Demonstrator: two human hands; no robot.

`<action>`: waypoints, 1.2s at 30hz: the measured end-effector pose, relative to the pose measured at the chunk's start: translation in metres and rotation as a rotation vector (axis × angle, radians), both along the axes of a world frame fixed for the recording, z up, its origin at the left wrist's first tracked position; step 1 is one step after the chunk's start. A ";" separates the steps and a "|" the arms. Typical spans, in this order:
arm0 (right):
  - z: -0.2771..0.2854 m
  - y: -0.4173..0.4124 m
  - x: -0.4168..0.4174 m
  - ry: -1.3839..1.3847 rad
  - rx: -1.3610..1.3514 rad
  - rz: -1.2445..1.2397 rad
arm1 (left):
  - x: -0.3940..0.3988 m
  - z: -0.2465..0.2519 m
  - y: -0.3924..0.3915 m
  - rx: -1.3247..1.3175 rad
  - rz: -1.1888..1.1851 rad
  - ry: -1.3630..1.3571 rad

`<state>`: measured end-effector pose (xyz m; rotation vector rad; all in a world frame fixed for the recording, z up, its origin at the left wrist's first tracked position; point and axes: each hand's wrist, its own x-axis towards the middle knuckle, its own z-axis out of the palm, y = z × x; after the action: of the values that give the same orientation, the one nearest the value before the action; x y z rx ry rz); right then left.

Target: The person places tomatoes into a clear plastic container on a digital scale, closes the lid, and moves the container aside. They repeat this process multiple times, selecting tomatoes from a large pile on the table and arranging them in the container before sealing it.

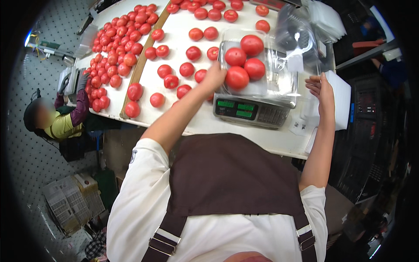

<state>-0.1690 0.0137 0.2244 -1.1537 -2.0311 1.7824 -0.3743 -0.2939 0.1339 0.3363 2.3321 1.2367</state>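
A clear plastic clamshell container rests on a digital weighing scale with green lit displays. Several red tomatoes fill its left half, and its transparent lid stands hinged open to the right. My left hand grips the container's left edge, its fingertips partly hidden. To the right of the scale, my right hand has its fingers apart and holds nothing, close to the lid's lower right side.
Loose tomatoes lie across the white table left of the scale. Beyond a wooden divider strip is a dense tomato pile, where a gloved co-worker stands. White foam sheets, paper slips and black crates are at right.
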 end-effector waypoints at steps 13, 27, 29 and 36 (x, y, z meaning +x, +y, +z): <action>-0.048 -0.094 -0.001 0.301 0.921 0.347 | -0.002 0.066 0.064 -0.024 0.074 1.128; -0.083 -0.036 0.049 -0.069 -0.254 0.000 | 0.050 0.001 -0.022 0.300 -0.031 -0.477; -0.081 -0.022 0.054 -0.082 -0.449 0.066 | 0.048 0.010 -0.024 0.258 -0.068 -0.587; -0.076 -0.006 0.046 -0.217 -0.426 0.216 | 0.044 0.013 -0.019 0.158 -0.123 -0.621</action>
<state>-0.1226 0.0075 0.1482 -1.3310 -2.0123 2.3767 -0.3301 -0.3125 0.1469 0.1165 1.6696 1.2479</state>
